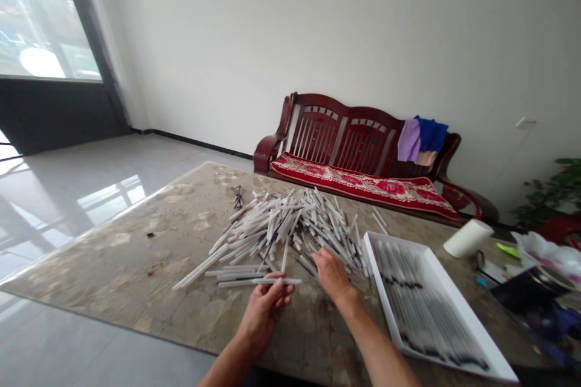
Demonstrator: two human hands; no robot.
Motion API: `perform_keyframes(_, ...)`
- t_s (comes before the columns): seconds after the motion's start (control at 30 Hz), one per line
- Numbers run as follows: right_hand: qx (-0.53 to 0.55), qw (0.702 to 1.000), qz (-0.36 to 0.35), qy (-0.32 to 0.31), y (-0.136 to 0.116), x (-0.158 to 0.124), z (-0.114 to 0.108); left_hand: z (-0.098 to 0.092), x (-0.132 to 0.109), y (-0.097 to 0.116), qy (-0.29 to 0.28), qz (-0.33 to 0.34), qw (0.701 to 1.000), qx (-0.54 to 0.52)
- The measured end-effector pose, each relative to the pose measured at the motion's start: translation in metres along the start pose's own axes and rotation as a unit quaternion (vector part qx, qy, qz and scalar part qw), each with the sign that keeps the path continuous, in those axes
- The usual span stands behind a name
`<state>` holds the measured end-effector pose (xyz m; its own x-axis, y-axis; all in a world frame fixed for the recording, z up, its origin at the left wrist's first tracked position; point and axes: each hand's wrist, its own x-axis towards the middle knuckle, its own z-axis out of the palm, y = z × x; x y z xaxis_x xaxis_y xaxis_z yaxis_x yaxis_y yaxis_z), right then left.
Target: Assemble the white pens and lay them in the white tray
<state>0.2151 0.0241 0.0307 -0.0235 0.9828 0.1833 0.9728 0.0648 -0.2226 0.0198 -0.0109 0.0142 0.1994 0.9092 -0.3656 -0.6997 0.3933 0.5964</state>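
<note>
A large heap of thin white and dark stick-like tubes [281, 224] lies loose on the table. Near its front edge, my left hand [267, 302] pinches a slim white tube [290, 281] held roughly level. My right hand [331, 272] is at the heap's near right side, its fingers drawn together by some dark sticks; what lies between the fingertips is too small to make out. To the right of that hand stands a shallow white box [447, 320], with rows of similar tubes with dark parts laid inside.
The table [118, 266] has a patterned cover. Beyond the heap lie black-framed glasses [238, 196]. On the right are a white paper roll [468, 238], a dark cylindrical flask [531, 287] and a clear plastic bag [549, 254]. A dark red wooden bench [345, 139] stands behind.
</note>
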Motion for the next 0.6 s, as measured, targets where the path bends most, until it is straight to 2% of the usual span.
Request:
perform_keyframes(0.07, 0.089, 0.995, 0.025, 0.049, -0.002, -0.005, -0.001, 0.000, 0.000, 0.000, 0.004, -0.002, 1.000, 0.001)
perform_keyframes(0.13, 0.221, 0.968, 0.059, 0.104, -0.007, -0.013, -0.002, 0.000, 0.000, 0.000, 0.006, -0.003, 1.000, -0.002)
perform_keyframes(0.2, 0.369, 0.913, 0.113, 0.131, -0.018, -0.026, -0.003, 0.000, 0.000, 0.000, 0.006, -0.003, 1.000, -0.006)
perform_keyframes(0.27, 0.491, 0.845, 0.170, 0.127, -0.031, -0.039, -0.003, 0.001, 0.000, 0.000, 0.007, -0.004, 1.000, -0.008)
perform_keyframes(0.3, 0.534, 0.815, 0.191, 0.122, -0.038, -0.045, -0.003, 0.001, -0.001, 0.001, 0.008, -0.005, 1.000, -0.009)
perform_keyframes(0.37, 0.584, 0.774, 0.215, 0.120, -0.051, -0.054, -0.003, 0.001, -0.001, 0.001, 0.010, -0.006, 1.000, -0.011)
perform_keyframes(0.47, 0.613, 0.745, 0.228, 0.136, -0.063, -0.060, -0.003, 0.000, 0.000, 0.001, 0.004, -0.006, 1.000, -0.013)
perform_keyframes(0.6, 0.621, 0.735, 0.232, 0.143, -0.069, -0.061, -0.002, -0.001, 0.001, 0.000, -0.006, -0.005, 1.000, -0.015)
